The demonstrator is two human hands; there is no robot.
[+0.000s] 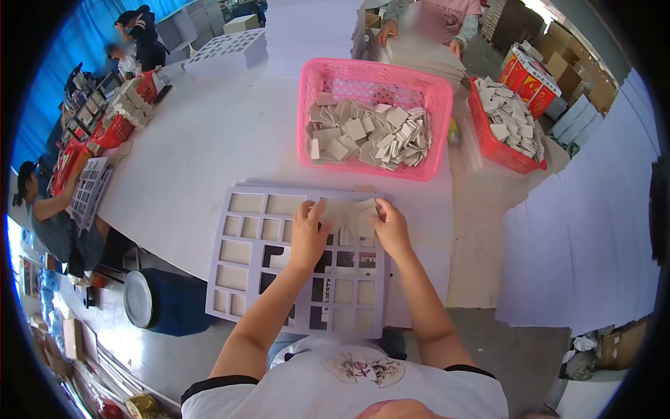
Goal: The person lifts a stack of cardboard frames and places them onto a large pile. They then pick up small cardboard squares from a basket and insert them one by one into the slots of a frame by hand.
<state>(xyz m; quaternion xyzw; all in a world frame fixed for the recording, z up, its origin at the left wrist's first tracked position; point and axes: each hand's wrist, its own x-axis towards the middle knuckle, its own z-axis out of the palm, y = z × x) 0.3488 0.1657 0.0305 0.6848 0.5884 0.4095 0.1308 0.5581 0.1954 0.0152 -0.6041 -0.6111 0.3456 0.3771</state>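
A white frame board with rectangular openings lies at the table's front edge. Grey card pieces fill many openings; others show black-and-white printing beneath. Over the board's upper middle is my left hand, fingers bent and slightly apart, at the left side of some pale card pieces. My right hand is at the upper right corner, thumb and fingers closed on the right end of a pale card piece. What lies under my left fingertips is hard to make out. Beyond the board stands a pink basket holding many grey card pieces.
A red basket of card pieces stands at the right, near tall stacks of white sheets. Across the table a person handles stacked sheets. Another person works at the left edge. A blue barrel stands below left.
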